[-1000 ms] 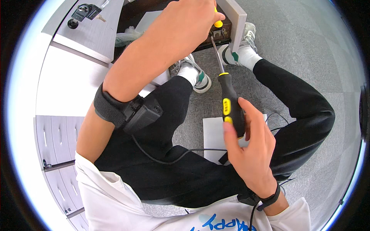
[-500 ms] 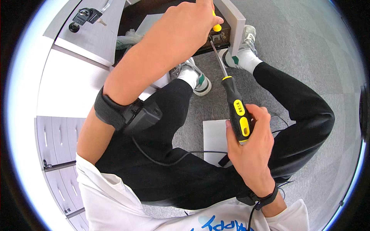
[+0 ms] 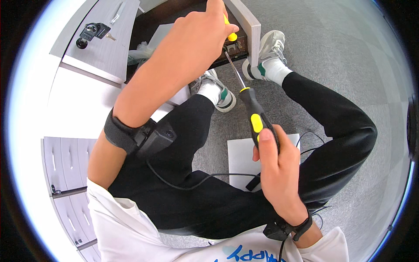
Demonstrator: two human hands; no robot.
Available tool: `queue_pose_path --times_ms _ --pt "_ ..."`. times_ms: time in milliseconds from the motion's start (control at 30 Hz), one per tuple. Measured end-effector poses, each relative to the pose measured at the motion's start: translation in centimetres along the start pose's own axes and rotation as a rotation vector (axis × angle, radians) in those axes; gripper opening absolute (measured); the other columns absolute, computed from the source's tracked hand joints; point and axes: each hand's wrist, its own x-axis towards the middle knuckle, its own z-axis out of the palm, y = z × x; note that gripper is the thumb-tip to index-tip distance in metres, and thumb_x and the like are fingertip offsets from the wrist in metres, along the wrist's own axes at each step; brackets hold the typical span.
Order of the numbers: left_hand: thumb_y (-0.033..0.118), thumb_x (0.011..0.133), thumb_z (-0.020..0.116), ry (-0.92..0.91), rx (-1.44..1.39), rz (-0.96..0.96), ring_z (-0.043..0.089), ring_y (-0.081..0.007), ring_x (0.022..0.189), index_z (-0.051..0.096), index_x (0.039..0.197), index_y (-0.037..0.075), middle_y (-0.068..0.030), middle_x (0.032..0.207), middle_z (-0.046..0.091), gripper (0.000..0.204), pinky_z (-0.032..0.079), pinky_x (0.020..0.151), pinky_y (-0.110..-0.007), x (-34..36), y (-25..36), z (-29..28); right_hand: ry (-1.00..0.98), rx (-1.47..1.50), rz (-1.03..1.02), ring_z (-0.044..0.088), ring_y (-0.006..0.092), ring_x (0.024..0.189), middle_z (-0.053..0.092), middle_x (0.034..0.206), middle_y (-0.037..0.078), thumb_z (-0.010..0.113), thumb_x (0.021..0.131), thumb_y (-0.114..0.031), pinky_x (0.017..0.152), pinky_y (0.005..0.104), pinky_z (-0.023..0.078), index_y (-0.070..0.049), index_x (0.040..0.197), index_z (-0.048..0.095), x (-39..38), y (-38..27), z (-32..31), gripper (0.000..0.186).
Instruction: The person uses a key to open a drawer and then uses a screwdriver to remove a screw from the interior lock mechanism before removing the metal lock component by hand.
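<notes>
My right hand (image 3: 279, 168) is wrapped round the handle of a black and yellow screwdriver (image 3: 253, 107). Its steel shaft points up and away, and the tip meets dark metal hardware (image 3: 233, 46) at the side of an open drawer (image 3: 248, 28). Over that drawer my left hand (image 3: 207, 32) is closed on a yellow rod-like thing (image 3: 232, 36), with only its rounded end and a short length showing. The rest of it is hidden behind my fingers, so its kind is unclear.
A cabinet door (image 3: 102, 43) with keys (image 3: 94, 31) in its lock stands at the left. Crumpled plastic (image 3: 139, 54) and a pale sheet lie in the drawer. My shoes flank the drawer's corner. A white sheet (image 3: 242, 153) lies on the grey floor, near black cables (image 3: 209, 175).
My right hand has turned its grip on the screwdriver, the thumb now lying along the handle. The drawer and both hands appear slightly further left in view.
</notes>
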Motion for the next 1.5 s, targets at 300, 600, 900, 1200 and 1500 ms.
queue_pose_path --times_ms 300,600,900,1200,1500 --pt "0.023 0.092 0.066 0.335 -0.377 0.299 0.061 -0.0278 0.089 0.054 0.109 0.009 -0.0135 0.093 0.06 0.026 0.051 0.074 -0.039 0.0 -4.2 -1.0 -0.057 -0.019 -0.07 0.052 0.0103 0.061 0.059 0.077 0.01 0.069 0.09 -0.013 0.055 0.0262 0.041 -0.002 0.125 0.036 0.1 0.4 1.0 0.049" --pt "0.022 0.09 0.062 0.152 -0.188 0.09 0.063 -0.0288 0.092 0.059 0.108 0.004 -0.0152 0.094 0.064 0.025 0.048 0.086 -0.035 -1.1 -4.9 2.1 -0.05 -0.242 -0.174 0.065 0.0461 0.075 0.063 0.093 0.028 0.071 0.085 -0.012 0.062 0.048 0.051 0.002 0.125 0.041 0.8 1.2 0.4 0.052" --pt "0.028 0.086 0.068 0.004 0.14 0.068 0.065 -0.0414 0.084 0.068 0.1 -0.001 -0.023 0.086 0.067 0.032 0.052 0.077 -0.046 -1.3 -4.2 3.7 0.187 -0.56 -0.561 0.06 0.0256 0.058 0.057 0.082 0.014 0.074 0.081 -0.011 0.047 0.0332 0.047 0.007 0.126 0.05 1.3 1.8 0.9 0.054" --pt "0.021 0.086 0.068 0.067 0.236 0.118 0.066 -0.0394 0.084 0.065 0.093 -0.001 -0.0217 0.086 0.067 0.023 0.052 0.074 -0.046 -1.3 -3.7 5.1 0.175 -0.476 -0.532 0.06 0.0263 0.053 0.059 0.078 0.015 0.073 0.083 -0.011 0.046 0.0338 0.047 0.008 0.122 0.053 1.5 1.6 1.6 0.048" --pt "0.007 0.076 0.07 0.135 0.364 0.122 0.072 -0.0314 0.077 0.065 0.091 -0.002 -0.0163 0.085 0.07 0.018 0.059 0.065 -0.038 -1.8 -3.5 5.6 0.008 0.318 0.067 0.053 0.0046 0.066 0.06 0.078 0.002 0.059 0.098 -0.016 0.057 0.0198 0.042 0.009 0.122 0.053 1.1 -1.1 0.7 0.035"
